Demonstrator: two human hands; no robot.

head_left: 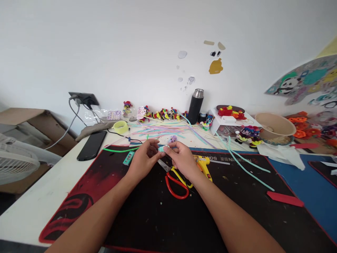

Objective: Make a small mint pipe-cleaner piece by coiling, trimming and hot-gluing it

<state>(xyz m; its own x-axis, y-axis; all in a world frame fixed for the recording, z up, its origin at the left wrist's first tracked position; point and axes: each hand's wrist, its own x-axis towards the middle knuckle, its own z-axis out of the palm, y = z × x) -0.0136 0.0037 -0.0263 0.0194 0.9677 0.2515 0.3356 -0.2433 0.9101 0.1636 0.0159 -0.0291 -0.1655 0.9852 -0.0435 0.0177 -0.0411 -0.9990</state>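
My left hand [143,158] and my right hand [181,158] meet above the black mat. Between their fingertips sits a small pale-teal piece [161,149], pinched from both sides; its exact kind is too small to make out. Beneath my right hand lie scissors [178,198] with red and yellow handles, their blades partly covered by the hands. A yellow glue gun [204,162] rests just right of that hand, partly hidden by it. Left of my left hand is a small teal box [129,158]. Just beyond the fingertips stands a small purple fuzzy figure [173,139].
Many pastel pipe cleaners [155,130] spread along the back, near a black thermos [195,107]. Teal pipe cleaners [247,174] cross the mat's right side. At left are a phone [92,146], yellow tape [120,127] and a fan [15,158]. A beige bowl [275,123] stands right.
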